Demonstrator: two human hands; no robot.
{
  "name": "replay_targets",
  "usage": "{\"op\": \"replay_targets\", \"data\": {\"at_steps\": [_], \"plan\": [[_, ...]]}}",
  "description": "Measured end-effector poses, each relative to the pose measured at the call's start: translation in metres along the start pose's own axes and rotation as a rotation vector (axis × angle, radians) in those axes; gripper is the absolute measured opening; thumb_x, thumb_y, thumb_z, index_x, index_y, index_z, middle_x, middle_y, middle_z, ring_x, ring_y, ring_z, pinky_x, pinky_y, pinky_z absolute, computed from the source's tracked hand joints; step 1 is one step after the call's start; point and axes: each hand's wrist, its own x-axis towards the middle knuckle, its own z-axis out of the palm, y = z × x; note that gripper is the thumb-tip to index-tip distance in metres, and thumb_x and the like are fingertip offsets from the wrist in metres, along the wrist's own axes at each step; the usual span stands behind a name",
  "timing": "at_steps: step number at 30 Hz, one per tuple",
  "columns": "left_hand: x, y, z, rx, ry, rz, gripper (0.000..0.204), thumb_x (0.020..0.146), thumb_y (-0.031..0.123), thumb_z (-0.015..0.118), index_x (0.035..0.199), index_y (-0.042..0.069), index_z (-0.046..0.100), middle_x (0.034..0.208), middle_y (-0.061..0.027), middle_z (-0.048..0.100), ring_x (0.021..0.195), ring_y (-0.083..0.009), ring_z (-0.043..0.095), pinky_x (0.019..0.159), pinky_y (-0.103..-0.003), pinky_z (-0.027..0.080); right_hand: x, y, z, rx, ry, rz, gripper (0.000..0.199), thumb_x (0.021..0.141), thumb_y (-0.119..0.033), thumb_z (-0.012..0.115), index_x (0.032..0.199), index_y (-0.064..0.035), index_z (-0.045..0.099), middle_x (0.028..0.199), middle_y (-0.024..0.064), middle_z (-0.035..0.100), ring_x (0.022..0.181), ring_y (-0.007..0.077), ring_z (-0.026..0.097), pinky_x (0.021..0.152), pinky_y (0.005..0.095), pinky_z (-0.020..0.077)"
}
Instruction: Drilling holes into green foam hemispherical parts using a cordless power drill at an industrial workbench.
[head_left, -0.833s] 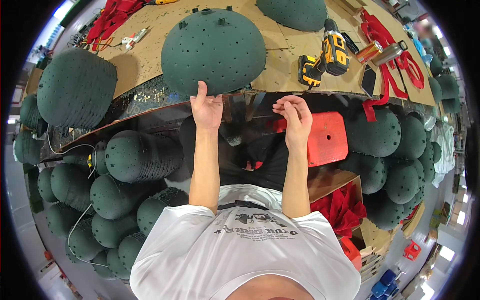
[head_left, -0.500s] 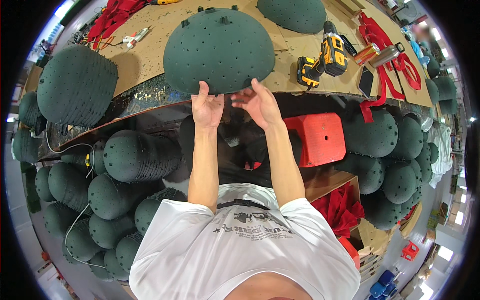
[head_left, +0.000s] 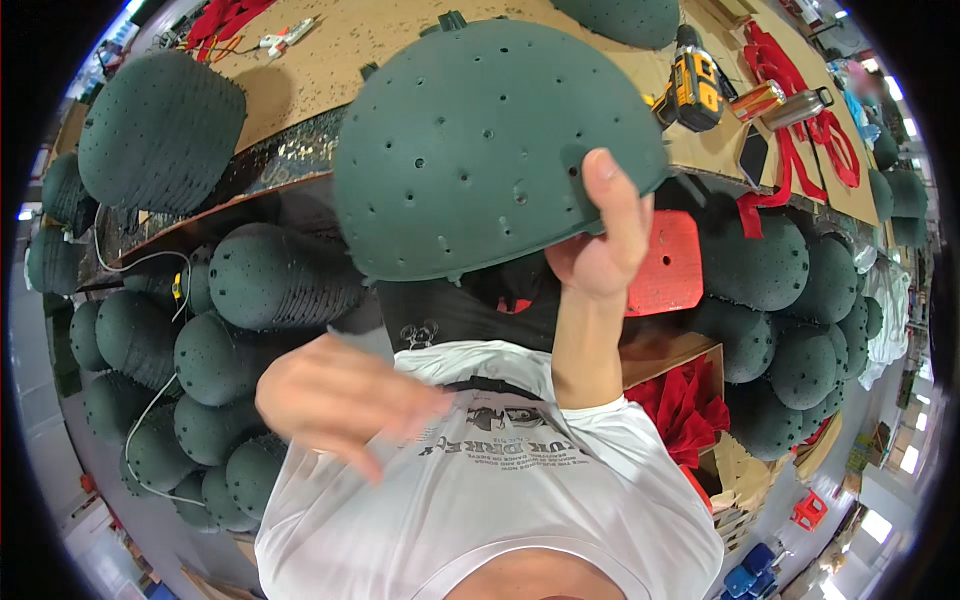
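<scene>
The right hand (head_left: 600, 250) grips the rim of a dark green foam dome shell (head_left: 480, 150) with the thumb on its outer surface, lifted above the workbench (head_left: 330, 60). The left hand (head_left: 340, 395), at 7 o'clock from the shell, is blurred, empty and open-fingered before the white shirt (head_left: 500, 500).

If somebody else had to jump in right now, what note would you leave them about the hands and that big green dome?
Right hand: grip closed on the rim of the dark green perforated foam dome shell, held up above the wooden workbench.
Left hand: empty, blurred, low by the white shirt, touching nothing.
Done: shell lifted off the bench.
Left: shell not yet set down anywhere; stacks of matching green shells lie under the bench, and a yellow cordless drill lies on it.
</scene>
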Motion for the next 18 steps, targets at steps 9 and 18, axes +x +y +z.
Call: {"op": "replay_targets", "data": {"at_steps": [9,18], "plan": [[0.051,-0.028,0.048,0.927,0.768,-0.614,0.067,0.077,-0.005,0.078,0.140,0.003,0.058,0.138,-0.0195,0.062,0.128,-0.0327,0.061,0.103,-0.039,0.050,-0.058,-0.014,0.041,-0.348,0.032,-0.108,0.026,0.094,-0.005,0.071,0.115,0.0043,0.060,0.105,0.0086,0.068,0.090,0.0127,0.064,0.077,0.0268,0.0530],[-0.020,-0.181,0.104,0.394,0.905,-1.000,0.019,0.097,0.005,0.063,0.113,-0.003,0.070,0.079,-0.0012,0.065,0.074,-0.0073,0.054,0.071,-0.025,0.047,-0.106,0.065,-0.129,-1.304,0.062,0.506,0.030,0.096,-0.027,0.071,0.100,0.0021,0.073,0.078,0.0103,0.072,0.072,0.0191,0.069,0.071,0.0325,0.0537]]}}
